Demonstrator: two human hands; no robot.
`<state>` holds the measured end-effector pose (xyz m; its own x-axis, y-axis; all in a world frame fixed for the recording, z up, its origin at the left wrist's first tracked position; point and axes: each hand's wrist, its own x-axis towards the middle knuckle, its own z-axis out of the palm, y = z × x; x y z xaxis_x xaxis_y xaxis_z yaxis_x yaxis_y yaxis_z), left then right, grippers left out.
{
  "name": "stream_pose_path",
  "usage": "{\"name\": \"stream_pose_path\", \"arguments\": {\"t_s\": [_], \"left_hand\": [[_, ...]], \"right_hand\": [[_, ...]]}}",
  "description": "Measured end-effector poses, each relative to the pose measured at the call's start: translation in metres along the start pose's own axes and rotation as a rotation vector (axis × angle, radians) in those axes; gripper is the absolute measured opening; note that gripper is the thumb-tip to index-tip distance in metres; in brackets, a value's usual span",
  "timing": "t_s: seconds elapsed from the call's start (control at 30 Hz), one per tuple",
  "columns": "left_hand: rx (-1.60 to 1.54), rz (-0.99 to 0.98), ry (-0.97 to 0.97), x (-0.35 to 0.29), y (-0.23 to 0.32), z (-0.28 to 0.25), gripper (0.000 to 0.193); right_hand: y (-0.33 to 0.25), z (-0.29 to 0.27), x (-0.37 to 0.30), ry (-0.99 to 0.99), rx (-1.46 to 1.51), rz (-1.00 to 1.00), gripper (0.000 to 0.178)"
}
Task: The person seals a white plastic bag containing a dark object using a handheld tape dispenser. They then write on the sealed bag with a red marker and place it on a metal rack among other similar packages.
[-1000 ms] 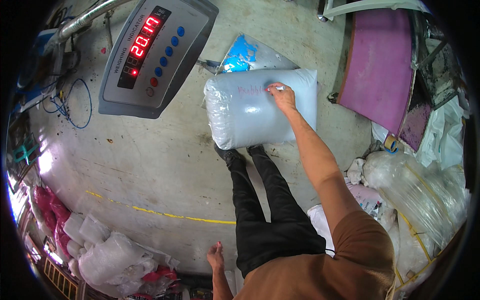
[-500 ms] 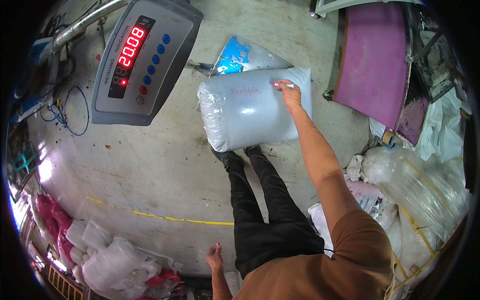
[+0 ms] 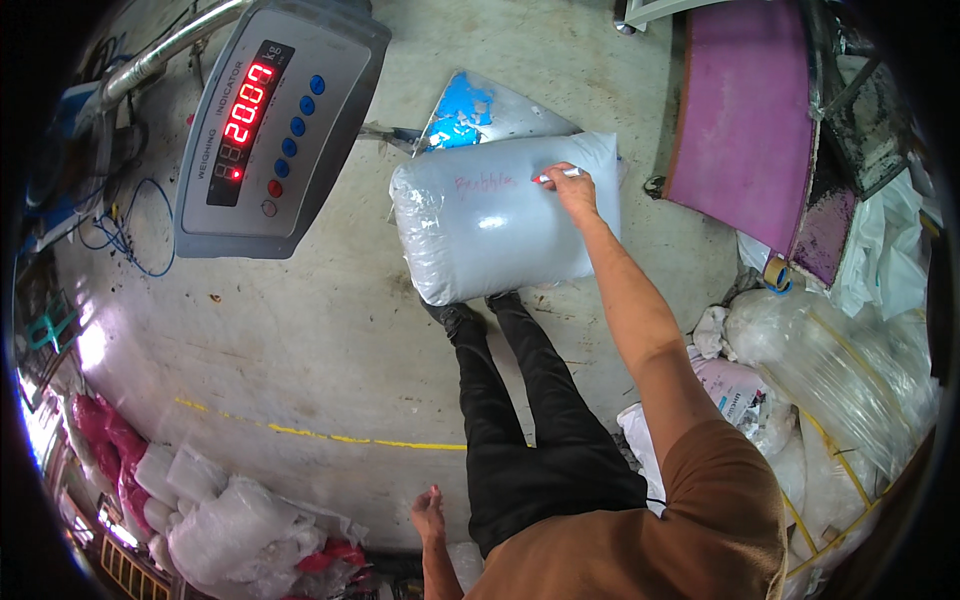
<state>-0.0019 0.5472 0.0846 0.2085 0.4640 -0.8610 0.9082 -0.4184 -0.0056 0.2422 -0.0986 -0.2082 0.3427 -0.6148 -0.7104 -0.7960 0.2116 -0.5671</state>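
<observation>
My right hand (image 3: pixel 577 195) is closed on a white marker (image 3: pixel 560 174) with a red end. Its tip is at the upper face of a large, stuffed whitish plastic bag (image 3: pixel 500 235), just right of some red handwriting. The bag lies on its side on a metal scale platform (image 3: pixel 515 112) with peeling blue patches, which shows behind it. Low beside my left thigh hangs my left hand (image 3: pixel 428 515), away from the bag. Its fingers are bent, and a small red thing (image 3: pixel 435 489) shows at their tips, too small to name.
A grey weighing indicator (image 3: pixel 280 130) with a lit red display stands at upper left. A purple panel (image 3: pixel 740 120) is at upper right. Clear plastic bundles (image 3: pixel 840 360) are piled on the right, more plastic bags (image 3: pixel 240 535) at lower left. My shoes touch the bag's near edge.
My right hand has shifted slightly left and down over the bag with the marker. The indicator's reading has changed slightly, and the view has shifted a little. My left hand stays low.
</observation>
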Motion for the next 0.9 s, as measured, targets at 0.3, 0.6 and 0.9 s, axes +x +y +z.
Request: {"name": "stream_pose_path", "arguments": {"t_s": [0.3,0.6,0.9], "left_hand": [[0.017,0.006,-0.004,0.000,0.000,0.001,0.024],[0.047,0.025,0.005,0.002,-0.004,0.001,0.027],[0.041,0.030,-0.008,0.005,-0.010,0.000,0.028]], "right_hand": [[-0.007,0.007,0.006,0.025,0.000,-0.112,0.029],[-0.014,0.009,0.006,0.007,-0.072,-0.083,0.029],[0.001,0.003,0.001,-0.060,-0.128,-0.094,0.029]]}}
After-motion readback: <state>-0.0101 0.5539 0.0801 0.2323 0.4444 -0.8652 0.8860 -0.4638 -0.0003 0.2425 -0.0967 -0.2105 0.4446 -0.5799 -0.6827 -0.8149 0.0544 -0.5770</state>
